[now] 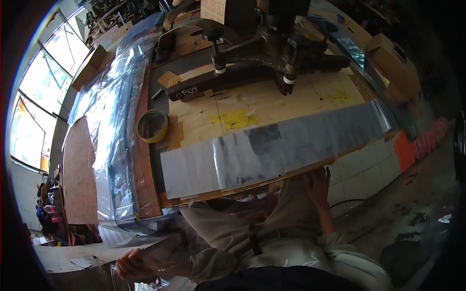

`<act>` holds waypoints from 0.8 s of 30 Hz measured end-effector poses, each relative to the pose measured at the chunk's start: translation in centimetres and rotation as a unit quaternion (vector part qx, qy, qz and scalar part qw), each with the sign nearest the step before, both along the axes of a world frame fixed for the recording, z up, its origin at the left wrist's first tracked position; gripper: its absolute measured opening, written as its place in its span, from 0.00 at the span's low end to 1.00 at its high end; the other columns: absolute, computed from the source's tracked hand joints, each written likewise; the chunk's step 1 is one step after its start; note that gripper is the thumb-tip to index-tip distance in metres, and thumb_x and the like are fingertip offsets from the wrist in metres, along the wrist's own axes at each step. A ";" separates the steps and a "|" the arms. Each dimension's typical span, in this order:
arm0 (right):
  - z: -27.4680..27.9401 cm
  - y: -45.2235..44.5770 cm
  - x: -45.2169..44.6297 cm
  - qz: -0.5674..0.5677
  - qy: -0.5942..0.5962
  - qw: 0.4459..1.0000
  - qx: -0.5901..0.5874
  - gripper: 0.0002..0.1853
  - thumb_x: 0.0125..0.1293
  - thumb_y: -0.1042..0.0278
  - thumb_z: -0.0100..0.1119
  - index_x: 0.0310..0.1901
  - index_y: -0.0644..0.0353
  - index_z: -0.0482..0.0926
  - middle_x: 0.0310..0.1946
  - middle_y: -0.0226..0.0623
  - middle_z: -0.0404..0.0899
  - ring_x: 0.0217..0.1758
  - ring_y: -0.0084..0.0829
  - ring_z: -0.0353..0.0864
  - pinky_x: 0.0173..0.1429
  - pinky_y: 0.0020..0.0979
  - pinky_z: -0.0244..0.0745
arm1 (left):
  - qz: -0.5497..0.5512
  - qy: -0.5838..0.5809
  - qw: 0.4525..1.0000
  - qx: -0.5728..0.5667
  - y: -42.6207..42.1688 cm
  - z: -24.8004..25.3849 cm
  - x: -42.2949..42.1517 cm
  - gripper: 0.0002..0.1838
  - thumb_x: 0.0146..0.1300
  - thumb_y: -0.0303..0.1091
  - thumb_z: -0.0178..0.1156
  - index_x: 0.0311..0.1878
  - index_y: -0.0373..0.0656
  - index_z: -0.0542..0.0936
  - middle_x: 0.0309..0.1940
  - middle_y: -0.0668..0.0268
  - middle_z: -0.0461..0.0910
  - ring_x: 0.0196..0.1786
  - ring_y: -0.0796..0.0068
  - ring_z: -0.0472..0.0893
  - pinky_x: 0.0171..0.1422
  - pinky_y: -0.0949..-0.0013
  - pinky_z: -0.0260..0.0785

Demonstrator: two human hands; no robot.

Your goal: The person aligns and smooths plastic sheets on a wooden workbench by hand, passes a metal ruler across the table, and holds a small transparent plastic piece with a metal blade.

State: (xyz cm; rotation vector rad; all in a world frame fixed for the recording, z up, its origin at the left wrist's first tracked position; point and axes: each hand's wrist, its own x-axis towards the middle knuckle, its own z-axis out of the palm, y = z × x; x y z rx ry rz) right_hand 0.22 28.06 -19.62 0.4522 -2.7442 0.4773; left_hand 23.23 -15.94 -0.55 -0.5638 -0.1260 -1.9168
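Note:
Down at the lower left, my left hand point(133, 266) is closed, its fingers curled on what looks like clear plastic film point(145, 286); most of the film is hidden or out of view. My right hand point(318, 186) is by my knee, just under the table's front edge, with fingers stretched out and nothing visible in them. A long grey sheet with a glossy surface point(272, 148) lies along the front of the board. Behind it, the pale wooden board point(291, 104) has yellow tape patches point(235, 119) on it.
A dark metal clamp frame with a bar point(257, 77) crosses the board. A roll of tape point(153, 126) stands left of the grey sheet. Plastic-wrapped panels point(116, 121) lie at the left. Cardboard boxes point(395, 68) and a pink bundle point(432, 137) are on the right.

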 end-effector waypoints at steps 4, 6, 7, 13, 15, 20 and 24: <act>-0.4 1.2 -0.9 -0.118 0.104 0.974 -0.164 0.17 0.62 0.80 0.52 0.54 0.60 0.76 0.55 0.43 0.74 0.60 0.42 0.70 0.61 0.42 0.66 | -0.041 -0.034 0.996 -0.066 0.0 0.4 1.4 0.19 0.70 0.38 0.51 0.19 0.48 0.73 0.12 0.78 0.58 0.14 0.88 0.53 0.20 0.78 0.42; 1.1 2.4 -1.5 -0.172 0.128 0.953 -0.213 0.16 0.64 0.82 0.51 0.53 0.61 0.77 0.53 0.42 0.77 0.57 0.38 0.74 0.57 0.37 0.70 | -0.079 -0.071 0.990 -0.091 1.0 0.7 0.2 0.20 0.70 0.39 0.51 0.18 0.50 0.71 0.13 0.78 0.59 0.14 0.87 0.53 0.21 0.77 0.43; 1.6 3.8 -2.0 -0.196 0.144 0.943 -0.227 0.16 0.65 0.81 0.51 0.53 0.62 0.78 0.51 0.41 0.79 0.55 0.37 0.76 0.55 0.35 0.72 | -0.085 -0.099 0.986 -0.107 1.5 0.7 -0.7 0.21 0.70 0.40 0.51 0.17 0.50 0.70 0.13 0.78 0.59 0.14 0.86 0.53 0.21 0.76 0.44; 11.1 13.2 -2.9 -0.261 0.351 0.862 -0.256 0.15 0.70 0.76 0.47 0.55 0.64 0.77 0.52 0.43 0.79 0.53 0.34 0.78 0.58 0.31 0.72 | -0.057 -0.385 0.857 -0.338 7.5 -2.8 -7.6 0.12 0.62 0.41 0.60 0.28 0.47 0.72 0.24 0.72 0.73 0.28 0.74 0.74 0.30 0.70 0.60; 17.3 11.4 -2.3 -0.249 0.441 0.836 -0.213 0.16 0.72 0.72 0.44 0.57 0.66 0.75 0.54 0.44 0.77 0.56 0.34 0.77 0.60 0.32 0.71 | -0.165 -0.409 0.669 -0.598 9.1 -1.0 -11.1 0.10 0.57 0.39 0.63 0.34 0.44 0.75 0.28 0.67 0.75 0.34 0.67 0.78 0.37 0.67 0.65; 25.4 1.2 -3.5 -0.040 0.561 0.758 -0.332 0.15 0.73 0.74 0.41 0.53 0.69 0.76 0.54 0.52 0.75 0.62 0.42 0.72 0.68 0.43 0.67 | -0.072 -0.313 0.476 -0.818 14.3 -3.7 -14.1 0.07 0.54 0.32 0.65 0.35 0.42 0.78 0.39 0.64 0.79 0.41 0.58 0.79 0.46 0.60 0.71; 25.6 -6.4 -2.3 0.310 0.355 0.809 -0.352 0.15 0.71 0.75 0.44 0.53 0.57 0.79 0.56 0.49 0.75 0.64 0.45 0.70 0.70 0.52 0.60 | -0.088 -0.339 0.463 -0.814 14.4 -4.5 -13.0 0.09 0.53 0.31 0.65 0.38 0.41 0.79 0.43 0.64 0.80 0.47 0.57 0.80 0.49 0.60 0.73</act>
